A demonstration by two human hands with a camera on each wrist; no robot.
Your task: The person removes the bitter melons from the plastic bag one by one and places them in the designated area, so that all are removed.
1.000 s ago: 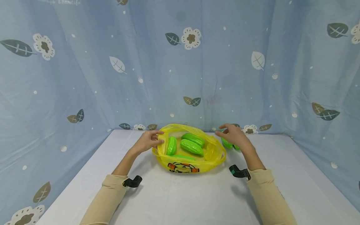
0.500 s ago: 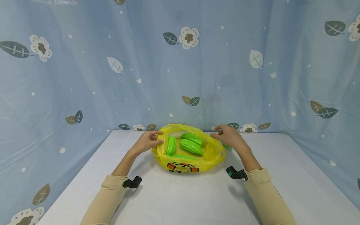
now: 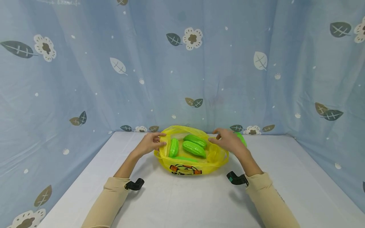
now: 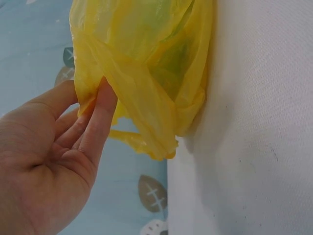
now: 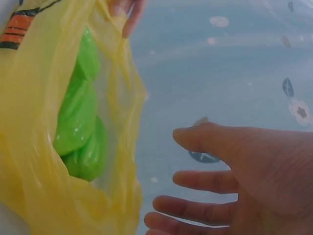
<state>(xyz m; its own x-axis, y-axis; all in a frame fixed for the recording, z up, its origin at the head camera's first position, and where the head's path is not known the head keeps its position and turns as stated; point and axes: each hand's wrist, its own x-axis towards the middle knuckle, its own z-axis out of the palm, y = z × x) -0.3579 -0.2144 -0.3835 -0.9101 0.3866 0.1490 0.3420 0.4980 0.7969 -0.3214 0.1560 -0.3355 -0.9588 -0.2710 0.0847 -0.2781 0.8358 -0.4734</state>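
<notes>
A yellow plastic bag (image 3: 185,164) with a printed front lies on the table, its mouth spread wide. Inside are several shiny green cucumber-like vegetables (image 3: 194,149), one of them upright at the left (image 3: 174,148). My left hand (image 3: 149,143) pinches the bag's left rim between thumb and fingers, as the left wrist view shows at the yellow film (image 4: 127,83). Over the bag's right rim hovers my right hand (image 3: 228,141), its fingers (image 5: 195,210) extended and apart, holding nothing. Another green vegetable (image 3: 241,138) shows partly behind my right hand.
A white-covered table (image 3: 199,202) carries the bag near its back edge. Behind and at both sides hangs a blue curtain (image 3: 154,95) with leaf and flower prints. Each wrist bears a black camera mount (image 3: 236,178).
My right hand has moved left, from beside the green vegetables on the right to above the bag's right rim. My left hand and the bag stay where they were.
</notes>
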